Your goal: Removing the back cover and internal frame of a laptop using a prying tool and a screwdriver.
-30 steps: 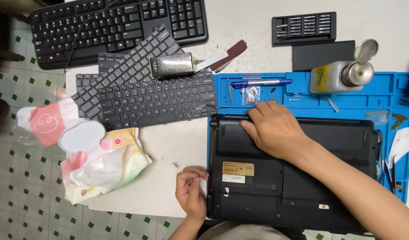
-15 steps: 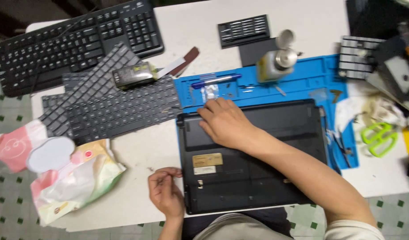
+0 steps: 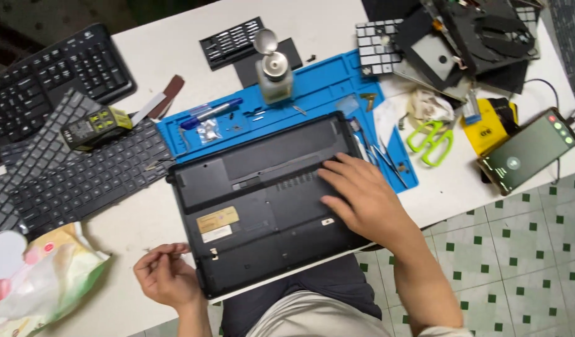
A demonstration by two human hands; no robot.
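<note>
A black laptop (image 3: pixel 256 193) lies bottom side up, partly on a blue work mat (image 3: pixel 319 87) and overhanging the white table's near edge. My right hand (image 3: pixel 362 200) rests flat on the right part of the laptop's base, fingers spread and holding nothing. My left hand (image 3: pixel 166 274) sits on the table just off the laptop's near left corner. Its fingers are curled with thumb and fingertips pinched together, and nothing shows between them.
Two loose laptop keyboards (image 3: pixel 81 175) and a desktop keyboard (image 3: pixel 44 81) lie at the left. A pump bottle (image 3: pixel 274 72), a blue pen (image 3: pixel 212 112) and tweezers (image 3: pixel 387 159) are on the mat. Green scissors (image 3: pixel 431 140), a lit phone (image 3: pixel 528 153), dismantled parts (image 3: pixel 475 34) and a plastic bag (image 3: pixel 38 284) surround it.
My right hand has slid from the laptop's far left corner across to its right side. The view has swung right and closer. My left hand has stayed by the near left corner.
</note>
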